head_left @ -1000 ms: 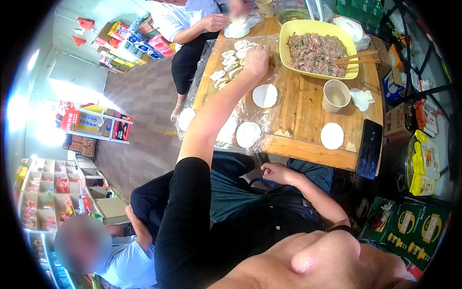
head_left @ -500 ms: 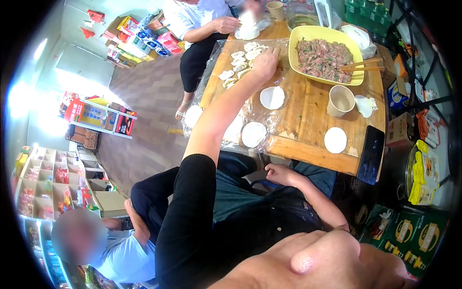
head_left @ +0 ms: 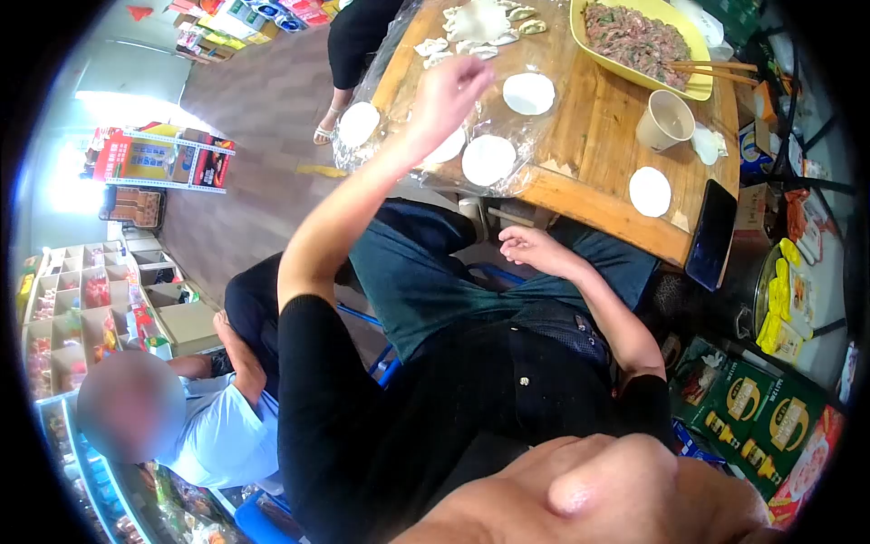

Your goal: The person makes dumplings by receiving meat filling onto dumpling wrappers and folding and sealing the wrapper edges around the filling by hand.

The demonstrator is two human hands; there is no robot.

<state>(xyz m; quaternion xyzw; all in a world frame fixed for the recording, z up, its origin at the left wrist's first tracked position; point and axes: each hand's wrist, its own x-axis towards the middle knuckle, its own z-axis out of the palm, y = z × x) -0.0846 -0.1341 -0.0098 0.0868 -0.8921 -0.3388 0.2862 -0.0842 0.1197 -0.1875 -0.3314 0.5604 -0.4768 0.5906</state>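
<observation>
My left hand is raised over the plastic-covered near left part of the wooden table. Its fingers are loosely bent and slightly blurred, with nothing visible in them. Round white dough wrappers lie around it, one just below and another partly behind my wrist. Beyond the fingertips sit folded dumplings, with a white flat piece like a wrapper over some of them. My right hand hangs over my lap, off the table edge, fingers loosely curled and holding nothing visible.
A yellow bowl of minced meat filling with chopsticks stands at the far right. Near it are a paper cup, a single wrapper and a black phone at the table edge. A person sits at left.
My left hand has drawn back from the dumplings, towards me and left. A white flat piece now lies over the dumplings. My right hand stays over my lap; the whole view has tilted down.
</observation>
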